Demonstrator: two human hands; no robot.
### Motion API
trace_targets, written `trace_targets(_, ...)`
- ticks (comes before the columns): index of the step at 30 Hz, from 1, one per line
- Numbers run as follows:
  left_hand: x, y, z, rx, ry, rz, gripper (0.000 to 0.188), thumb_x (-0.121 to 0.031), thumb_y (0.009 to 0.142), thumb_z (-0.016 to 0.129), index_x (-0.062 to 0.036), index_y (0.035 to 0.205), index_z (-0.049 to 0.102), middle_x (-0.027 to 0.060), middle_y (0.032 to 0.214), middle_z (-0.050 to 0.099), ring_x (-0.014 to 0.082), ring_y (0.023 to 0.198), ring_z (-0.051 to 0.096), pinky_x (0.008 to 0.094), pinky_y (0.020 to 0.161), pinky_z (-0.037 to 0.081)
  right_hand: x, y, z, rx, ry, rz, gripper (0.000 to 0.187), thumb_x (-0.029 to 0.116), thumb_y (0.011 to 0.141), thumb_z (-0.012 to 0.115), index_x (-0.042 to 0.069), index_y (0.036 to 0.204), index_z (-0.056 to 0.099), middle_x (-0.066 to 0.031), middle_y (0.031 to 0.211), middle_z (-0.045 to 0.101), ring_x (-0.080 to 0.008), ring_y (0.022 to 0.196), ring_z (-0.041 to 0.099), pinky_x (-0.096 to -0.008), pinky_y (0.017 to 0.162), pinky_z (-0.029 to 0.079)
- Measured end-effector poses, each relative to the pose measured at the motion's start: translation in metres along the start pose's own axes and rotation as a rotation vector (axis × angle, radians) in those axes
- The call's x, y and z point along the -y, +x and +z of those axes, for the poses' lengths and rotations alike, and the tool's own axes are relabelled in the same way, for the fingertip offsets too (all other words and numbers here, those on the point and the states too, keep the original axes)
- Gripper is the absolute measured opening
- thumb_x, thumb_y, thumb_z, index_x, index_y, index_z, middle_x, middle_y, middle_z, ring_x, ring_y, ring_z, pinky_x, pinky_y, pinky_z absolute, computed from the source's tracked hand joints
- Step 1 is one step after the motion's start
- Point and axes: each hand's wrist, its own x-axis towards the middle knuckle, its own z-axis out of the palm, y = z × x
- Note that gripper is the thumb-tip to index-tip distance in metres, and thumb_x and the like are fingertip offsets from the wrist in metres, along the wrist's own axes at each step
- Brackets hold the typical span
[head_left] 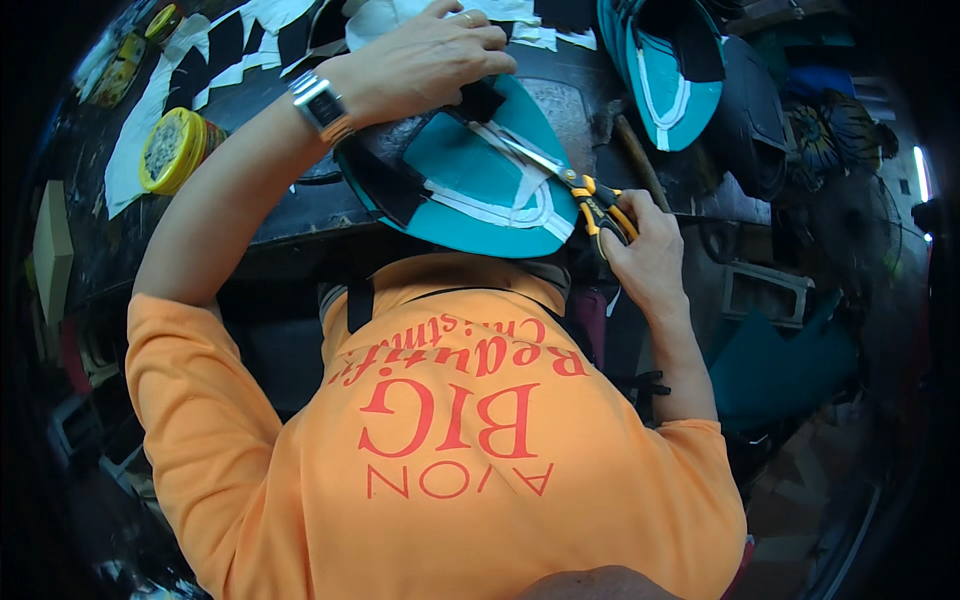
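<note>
A teal leaf-shaped piece (520,235) with black fabric parts and white tape lies at the near edge of the dark table, before my chest. My right hand (648,250) is closed round the black and yellow handles of a pair of scissors (578,182). Their metal blades reach left across the teal piece, over a loose strip of white tape (528,188). At the piece's far side, my left hand (425,60) bends down with curled fingers near a black patch (482,103). What its fingertips hold is hidden.
Several similar teal pieces (685,110) are stacked at the far right, beside a dark curved item (755,115). A wooden-handled tool (640,160) lies near the scissors. On the left stands a yellow tub (178,150), with white and black scraps (215,60) behind it.
</note>
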Motion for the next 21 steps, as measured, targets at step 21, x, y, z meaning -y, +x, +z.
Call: trace_targets(21,0.015,0.005,0.021,0.043,-0.42,-0.168,0.02,-0.018,0.082,0.071,-0.0054,0.096,0.077,0.0155,0.086,0.073,0.0341,0.082,0.069,0.0431,0.078,0.054,0.013,0.033,0.005,0.011,-0.155,-0.338,0.031,0.013,0.076,0.076,0.004,0.101,0.06,-0.012,0.08,0.062,-0.029,0.079,0.061,-0.0416,0.075,0.041)
